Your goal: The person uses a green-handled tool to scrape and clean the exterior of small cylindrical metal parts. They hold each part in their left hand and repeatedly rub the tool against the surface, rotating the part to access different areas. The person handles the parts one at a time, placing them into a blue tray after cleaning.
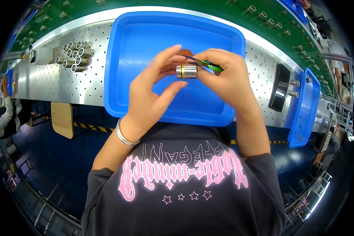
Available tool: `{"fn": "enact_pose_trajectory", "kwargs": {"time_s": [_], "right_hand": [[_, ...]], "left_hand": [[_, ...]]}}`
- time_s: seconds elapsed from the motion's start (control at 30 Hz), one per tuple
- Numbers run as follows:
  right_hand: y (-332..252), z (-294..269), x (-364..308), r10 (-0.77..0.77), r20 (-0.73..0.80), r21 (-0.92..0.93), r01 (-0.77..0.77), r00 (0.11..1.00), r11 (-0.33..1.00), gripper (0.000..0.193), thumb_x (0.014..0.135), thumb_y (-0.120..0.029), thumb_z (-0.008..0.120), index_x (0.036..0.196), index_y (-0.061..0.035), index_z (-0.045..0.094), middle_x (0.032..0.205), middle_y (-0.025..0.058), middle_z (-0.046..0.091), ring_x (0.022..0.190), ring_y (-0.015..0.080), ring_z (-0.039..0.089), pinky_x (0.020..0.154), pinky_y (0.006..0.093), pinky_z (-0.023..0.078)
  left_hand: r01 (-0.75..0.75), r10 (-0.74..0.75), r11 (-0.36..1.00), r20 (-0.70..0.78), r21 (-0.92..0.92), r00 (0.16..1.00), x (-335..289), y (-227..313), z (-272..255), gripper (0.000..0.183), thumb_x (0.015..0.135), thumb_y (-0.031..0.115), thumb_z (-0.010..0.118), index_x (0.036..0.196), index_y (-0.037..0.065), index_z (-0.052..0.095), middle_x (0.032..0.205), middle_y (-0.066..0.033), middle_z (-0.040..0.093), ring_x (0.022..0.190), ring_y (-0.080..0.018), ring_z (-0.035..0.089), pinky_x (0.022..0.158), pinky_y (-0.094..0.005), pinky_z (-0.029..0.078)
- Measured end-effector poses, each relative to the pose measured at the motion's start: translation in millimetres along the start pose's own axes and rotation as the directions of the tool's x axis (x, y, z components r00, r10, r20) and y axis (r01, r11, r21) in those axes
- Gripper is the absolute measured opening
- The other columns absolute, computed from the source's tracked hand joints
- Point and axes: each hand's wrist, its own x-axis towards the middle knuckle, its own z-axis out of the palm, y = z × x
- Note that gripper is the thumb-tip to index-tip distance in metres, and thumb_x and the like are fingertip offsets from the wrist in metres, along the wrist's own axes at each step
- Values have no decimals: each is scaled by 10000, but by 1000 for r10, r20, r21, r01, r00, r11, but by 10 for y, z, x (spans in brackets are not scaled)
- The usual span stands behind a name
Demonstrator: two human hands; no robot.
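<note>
Over the blue tray (124,90), a short shiny metal cylinder (188,71) with a gold band near its left end lies sideways between my hands. My left hand (151,88) curls about its left end, index finger raised and thumb just under it. Whether that thumb touches the metal I cannot tell. In my right hand (224,72) is a slim green-and-black hand tool (211,66), its dark, narrow end pointing left above the cylinder. My right thumb meets the cylinder's right end. Behind the fingers a reddish-brown clump (186,52) shows in part.
Several metal cylinders (78,55) stand grouped on the perforated metal bench (94,74) at left, beside a whitish container (43,55). At right are a black tray (280,86), two cylinders (294,88) and another blue tray (305,106). More cylinders line the green surface (208,8) beyond.
</note>
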Motion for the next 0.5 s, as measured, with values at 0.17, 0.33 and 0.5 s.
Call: {"fn": "enact_pose_trajectory", "kwargs": {"time_s": [0.17, 0.33, 0.5], "right_hand": [[-4, -1, 4, -195, -23, -143, 190, 981, 971, 116, 683, -30, 639, 799, -42, 648, 789, 62, 641, 694, 230, 621, 602, 285, 486], [-2, -42, 42, -211, -69, -77, 206, 975, 976, 113, 667, -6, 665, 774, -17, 630, 775, 83, 631, 697, 218, 615, 610, 278, 477], [51, -146, 28, -121, -83, 84, 128, 989, 988, 110, 687, 9, 692, 780, 8, 634, 796, 87, 626, 718, 189, 604, 637, 265, 465]], "left_hand": [[314, -290, 920, 134, -235, 948, 15, 65, -100, 383, 845, -13, 577, 1220, -30, 498, 1097, -139, 603, 1012, -188, 591, 874, -284, 485], [400, -366, 832, 160, -385, 917, 55, 32, -123, 400, 845, 23, 595, 1229, -18, 490, 1093, -139, 603, 1010, -187, 590, 881, -280, 474], [479, -463, 654, 191, -586, 866, 53, 13, -159, 492, 869, 73, 578, 1319, 10, 390, 1110, -157, 587, 985, -213, 609, 851, -256, 500]]}}
